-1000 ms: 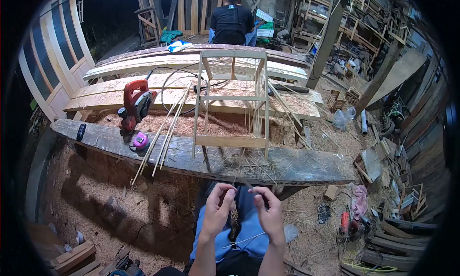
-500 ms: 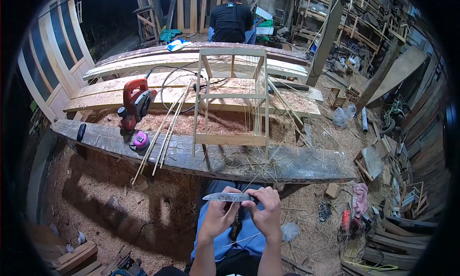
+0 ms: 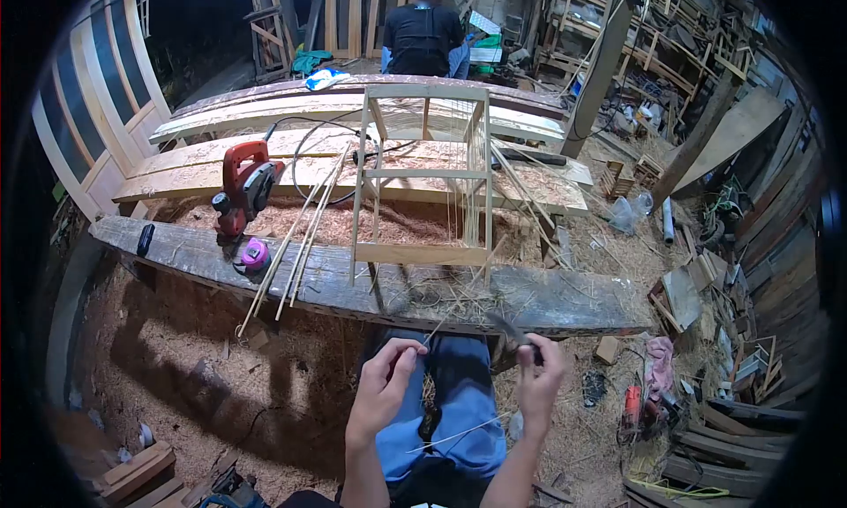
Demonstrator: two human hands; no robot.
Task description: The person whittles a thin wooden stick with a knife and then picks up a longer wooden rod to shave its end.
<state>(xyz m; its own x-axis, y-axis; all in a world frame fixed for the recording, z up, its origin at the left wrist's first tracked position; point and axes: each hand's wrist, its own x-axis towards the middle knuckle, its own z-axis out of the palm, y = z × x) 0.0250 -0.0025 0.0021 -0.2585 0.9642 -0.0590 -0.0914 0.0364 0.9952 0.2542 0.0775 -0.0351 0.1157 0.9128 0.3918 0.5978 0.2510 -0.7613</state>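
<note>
Above my lap, my left hand (image 3: 384,389) pinches a thin wooden strip (image 3: 433,331) whose tip points up toward the bench. To its right, my right hand (image 3: 540,380) is closed on the dark handle of a knife (image 3: 506,328). The blade is smeared by motion and points up and left, apart from the strip. A slatted wooden frame (image 3: 422,255) stands upright on the plank bench (image 3: 565,298) in front of me, with thin rods along its right side. Another pale strip (image 3: 454,434) lies across my legs.
On the bench are a red electric planer (image 3: 236,186), a pink tape measure (image 3: 255,255) and long thin strips (image 3: 304,243). Boards with shavings lie behind. A person (image 3: 423,36) sits at the back, facing away. A red power tool (image 3: 633,404) lies on the floor at right.
My hands have moved apart. The knife, held level over my left fingers before, has swung right and turned upward with my right hand. The strip stays in my left hand.
</note>
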